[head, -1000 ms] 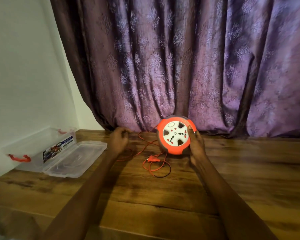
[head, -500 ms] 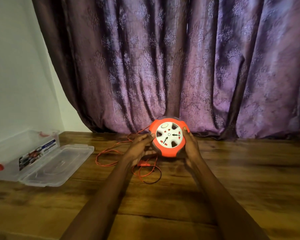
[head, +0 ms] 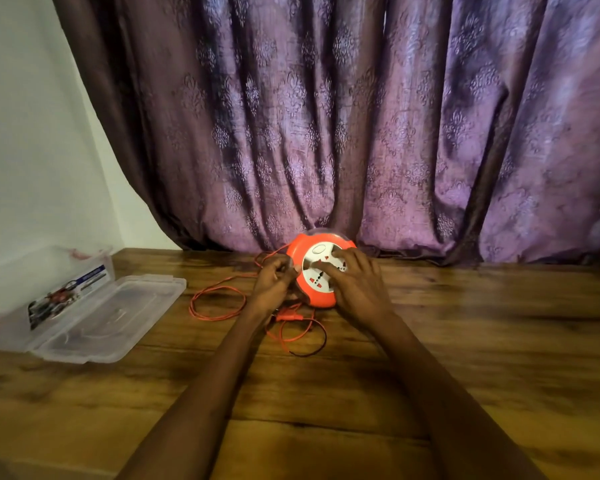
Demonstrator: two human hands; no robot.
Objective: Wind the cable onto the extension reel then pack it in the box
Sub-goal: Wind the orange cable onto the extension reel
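An orange extension reel (head: 298, 252) with a white socket face lies tilted on the wooden table (head: 465, 341) by the curtain. My right hand (head: 352, 284) lies over its face, fingers spread across the sockets. At the reel's left edge my left hand (head: 272, 282) has its fingers curled around the thin orange cable (head: 215, 301). That cable loops loosely over the table to the left and in front of the reel, with its orange plug (head: 288, 317) just below my left hand. A clear plastic box (head: 49, 271) with its lid (head: 118, 317) folded open stands at the far left.
A purple patterned curtain (head: 361, 133) hangs down to the table's back edge right behind the reel. A white wall (head: 25, 133) stands behind the box. The box carries a printed label and red latches.
My left hand came from the loose cable on the left to the reel's left edge. My right hand shifted from the reel's right side onto its face. The reel tipped flatter.
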